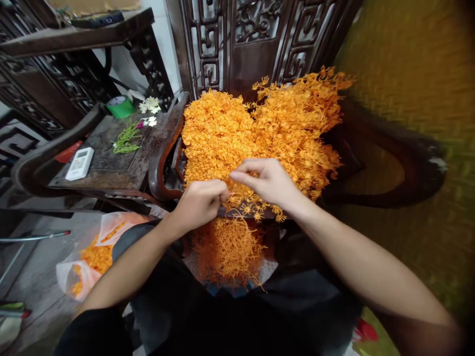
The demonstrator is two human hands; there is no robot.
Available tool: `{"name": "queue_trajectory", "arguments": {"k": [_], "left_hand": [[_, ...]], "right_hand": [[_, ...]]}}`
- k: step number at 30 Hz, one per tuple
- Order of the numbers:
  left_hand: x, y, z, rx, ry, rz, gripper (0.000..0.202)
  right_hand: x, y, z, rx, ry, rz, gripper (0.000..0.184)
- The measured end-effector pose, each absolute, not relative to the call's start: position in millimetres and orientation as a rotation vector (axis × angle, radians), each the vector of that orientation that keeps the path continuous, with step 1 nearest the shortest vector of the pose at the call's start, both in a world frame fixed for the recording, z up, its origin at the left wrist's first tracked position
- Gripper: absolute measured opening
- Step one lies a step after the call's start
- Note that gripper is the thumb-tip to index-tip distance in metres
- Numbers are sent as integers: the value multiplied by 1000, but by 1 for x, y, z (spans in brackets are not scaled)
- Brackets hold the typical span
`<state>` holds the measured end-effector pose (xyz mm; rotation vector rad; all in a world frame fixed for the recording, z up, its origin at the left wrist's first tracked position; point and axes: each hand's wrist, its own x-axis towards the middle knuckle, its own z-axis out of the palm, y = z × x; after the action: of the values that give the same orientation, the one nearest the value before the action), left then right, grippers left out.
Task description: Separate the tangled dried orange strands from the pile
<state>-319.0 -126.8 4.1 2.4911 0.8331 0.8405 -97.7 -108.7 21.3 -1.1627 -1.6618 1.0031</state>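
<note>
A large heap of small orange plastic-looking flowers (218,128) fills a dark wooden chair seat in front of me. Its right part (297,118) is looser and branchier. My left hand (208,198) is closed in a fist at the heap's near edge; whatever it grips is hidden. Just right of it, my right hand (265,180) has thumb and forefinger pinched together over the flowers, and any small piece between them is too small to name. Below the seat edge, a pile of thin orange stems (230,247) lies between my legs.
To the left, a wooden seat (111,165) bears a white remote control (79,163), green tape (120,106), green stems (127,139) and white flowers (150,105). A plastic bag (72,277) with orange pieces stands on the floor. A curved chair arm (415,168) rises at right.
</note>
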Motion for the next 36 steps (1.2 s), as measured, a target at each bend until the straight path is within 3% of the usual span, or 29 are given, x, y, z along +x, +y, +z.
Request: {"name": "queue_trajectory", "arguments": {"k": [3, 6, 10, 16, 20, 23, 31, 36], "left_hand": [[-320, -127, 4, 2372, 760, 798, 30], [-324, -123, 3, 2301, 789, 831, 27], [-329, -117, 2, 2309, 847, 973, 25], [-325, -124, 3, 2433, 715, 991, 35], [-320, -127, 1, 2442, 685, 987, 39], [-319, -127, -1, 2482, 701, 1001, 41], [-335, -122, -3, 2285, 1047, 1086, 34], [-336, -113, -11, 1827, 1167, 1162, 16]], "right_hand": [[-75, -92, 22, -1120, -1050, 777, 32], [-55, -86, 23, -1082, -881, 825, 32], [-64, -112, 23, -1112, -1225, 949, 25], [-79, -119, 27, -1260, -1885, 869, 37], [-82, -100, 10, -1121, -2209, 1314, 43], [-87, -93, -2, -1022, -1939, 1505, 34], [-41, -67, -2, -1056, -907, 917, 42], [-63, -98, -4, -1202, -1242, 1168, 29]]}}
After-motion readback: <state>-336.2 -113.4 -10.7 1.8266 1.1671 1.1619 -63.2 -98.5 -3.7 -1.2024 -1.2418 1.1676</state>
